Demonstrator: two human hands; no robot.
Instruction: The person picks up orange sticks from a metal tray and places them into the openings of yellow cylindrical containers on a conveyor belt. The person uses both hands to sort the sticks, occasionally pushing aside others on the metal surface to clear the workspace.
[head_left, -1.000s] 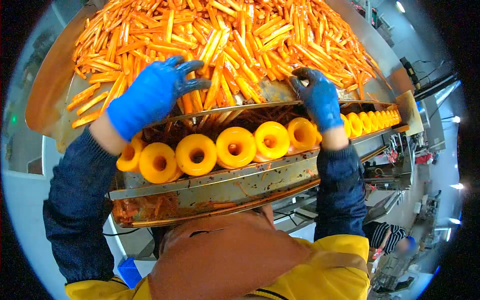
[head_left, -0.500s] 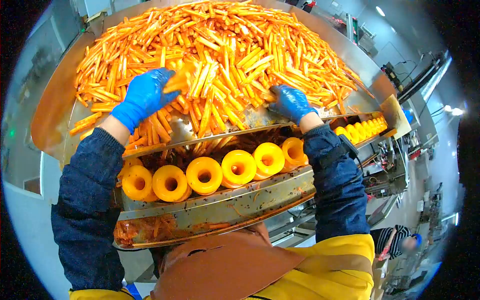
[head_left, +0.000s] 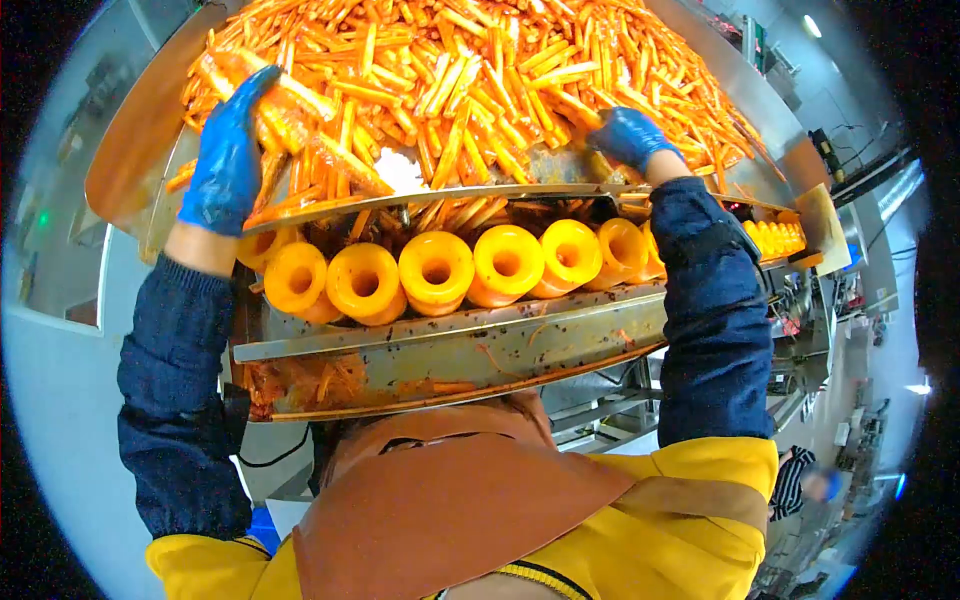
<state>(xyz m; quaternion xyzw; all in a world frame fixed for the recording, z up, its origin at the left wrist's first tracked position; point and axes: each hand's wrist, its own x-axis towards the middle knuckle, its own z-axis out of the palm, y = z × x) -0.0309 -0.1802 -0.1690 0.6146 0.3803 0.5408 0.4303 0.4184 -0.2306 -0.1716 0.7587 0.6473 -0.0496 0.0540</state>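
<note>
Orange, sauce-coated food sticks [head_left: 460,85] lie heaped in a wide metal tray [head_left: 130,165]. My left hand [head_left: 222,165], in a blue glove, is at the tray's left front, closed around a bunch of sticks that stick out to its right. My gloved right hand [head_left: 636,138] is at the right front edge of the heap with its fingers curled in. Its fingertips meet the end of a stick, and what they hold, if anything, is hidden. Below the tray's front lip runs a row of yellow funnel-shaped cups [head_left: 436,272] with round holes.
A stained metal ledge [head_left: 560,335] runs in front of the cups, close to my brown apron [head_left: 450,500]. More cups [head_left: 775,238] continue at the right. A person in a striped top [head_left: 790,485] is far off at the lower right, among equipment.
The view has shifted, so the tray and cups sit higher. My left hand has moved left and back toward the tray's side with sticks in it. My right hand stays by the heap.
</note>
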